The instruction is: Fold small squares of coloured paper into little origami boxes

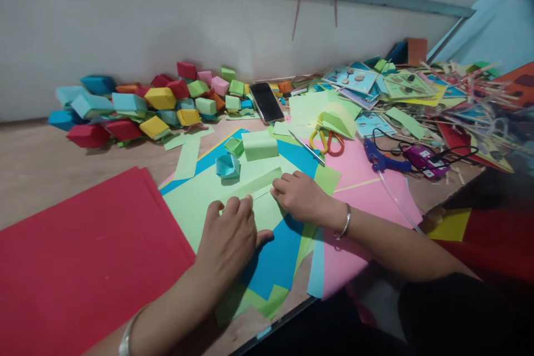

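Note:
Between my hands lies a light green paper strip (259, 182) with a folded, raised edge, on top of larger light green paper (183, 206). My left hand (229, 229) presses its curled fingertips at the strip's left end, thumb stretched out to the side. At the right end, my right hand (301, 197) has its fingers bent together on the strip; the thumb is partly hidden. Just beyond stand a small blue folded paper box (227, 167), a small green folded piece (234, 147) and a curved green paper piece (259, 146). Blue paper (271, 258) lies underneath.
Red sheets (83, 267) cover the left front. Colourful paper blocks (161, 98) are heaped by the wall beside a phone (266, 103). Scissors (335, 143), a silver pen (306, 147), pink sheets (354, 217) and a blue glue gun (381, 159) with a cord lie right.

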Tool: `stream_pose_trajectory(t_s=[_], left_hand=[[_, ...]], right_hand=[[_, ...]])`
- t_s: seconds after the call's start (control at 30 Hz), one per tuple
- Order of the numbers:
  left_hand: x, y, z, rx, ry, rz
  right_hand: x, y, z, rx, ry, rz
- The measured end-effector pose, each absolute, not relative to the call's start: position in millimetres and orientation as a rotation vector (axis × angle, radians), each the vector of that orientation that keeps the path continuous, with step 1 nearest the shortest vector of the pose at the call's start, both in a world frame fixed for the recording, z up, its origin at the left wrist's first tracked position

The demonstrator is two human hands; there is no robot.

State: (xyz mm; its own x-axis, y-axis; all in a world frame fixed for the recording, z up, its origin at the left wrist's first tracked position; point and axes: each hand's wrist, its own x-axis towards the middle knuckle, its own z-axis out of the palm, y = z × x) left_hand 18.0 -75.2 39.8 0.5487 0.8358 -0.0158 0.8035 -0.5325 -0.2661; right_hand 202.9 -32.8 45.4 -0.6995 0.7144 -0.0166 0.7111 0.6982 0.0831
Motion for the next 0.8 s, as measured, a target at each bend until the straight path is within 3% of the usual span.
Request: stream_pose_trajectory(t_s=[0.3, 0.5, 0.67, 0.8], left_hand=[[-2.3, -85.5, 62.2, -2.505, -1.494, 0.42], [0.3, -67.8, 71.2, -2.483, -1.59, 0.213], [4.3, -53.0, 60.5, -2.623, -1.59, 0.267], [-2.3, -50.1, 48.2, -2.706, -1.475, 0.057]], right_hand=[[201.9, -31.9, 46.4, 1.215, 2.816, 0.073], [203.3, -30.6, 46.9, 1.209, 2.85, 0.04], [218.4, -18.2, 34.0, 1.208, 2.999, -0.114], [228.8, -6.5, 28.3, 1.473, 3.233, -0.285]])
